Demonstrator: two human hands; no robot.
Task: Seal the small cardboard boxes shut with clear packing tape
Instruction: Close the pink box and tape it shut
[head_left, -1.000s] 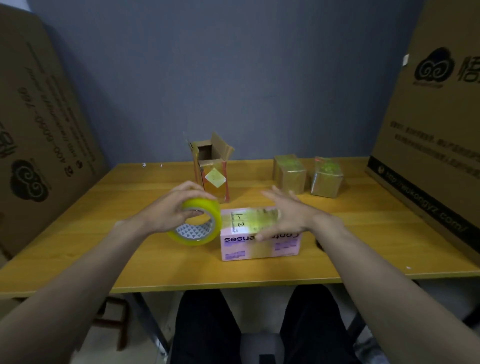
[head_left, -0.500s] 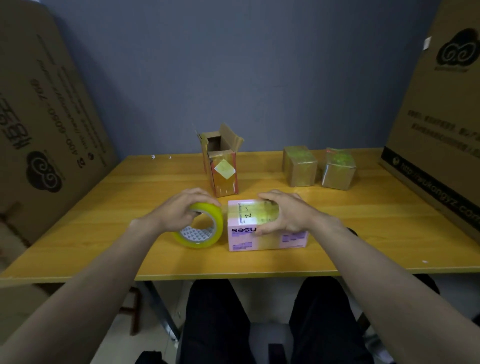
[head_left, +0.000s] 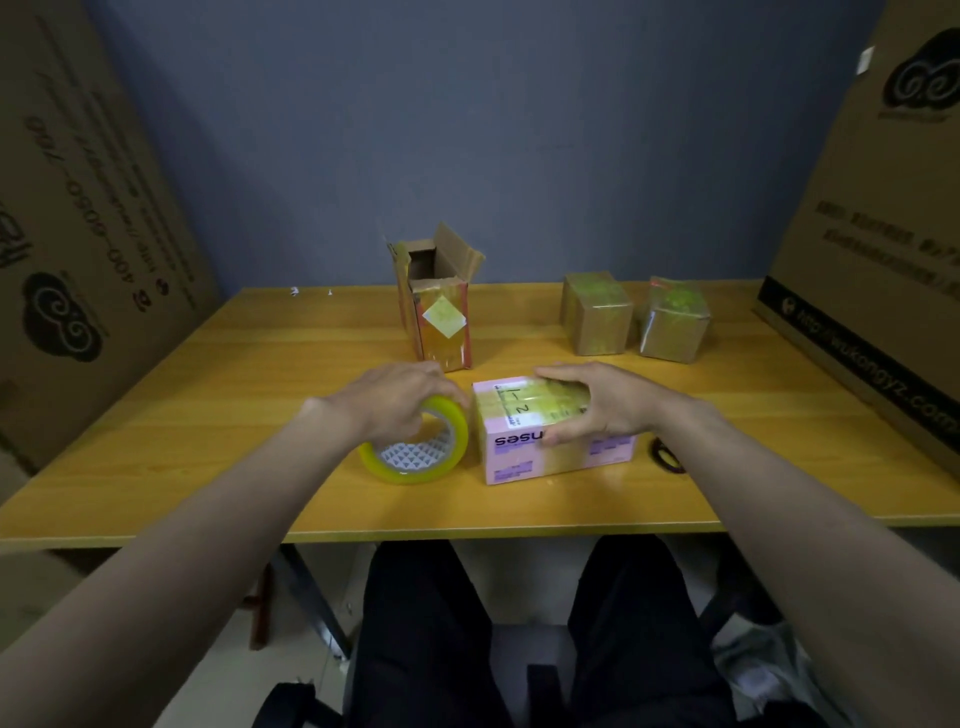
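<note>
A pink box (head_left: 511, 457) with purple print lies on the wooden table (head_left: 208, 467), a strip of yellowish clear tape across its top. My right hand (head_left: 597, 402) grips the box from above, thumb on the front face and fingers over the far edge. My left hand (head_left: 402, 400) holds a roll of clear yellowish tape (head_left: 415, 452) tilted on the table, right against the box's left end. A tall brown box (head_left: 439, 312) with open top flaps stands just behind. Two taped brown boxes (head_left: 595, 314) (head_left: 672, 325) sit at the back right.
Large brown cartons lean at the left (head_left: 78, 234) and right (head_left: 883, 234) sides of the table. A small dark ring-shaped object (head_left: 665, 454) lies by my right wrist. A blue-grey wall stands behind the table. My legs are under the front edge.
My right hand has gone from hovering flat over the pink box to gripping it. The tape roll has settled against the box's left end. My head has come a little closer.
</note>
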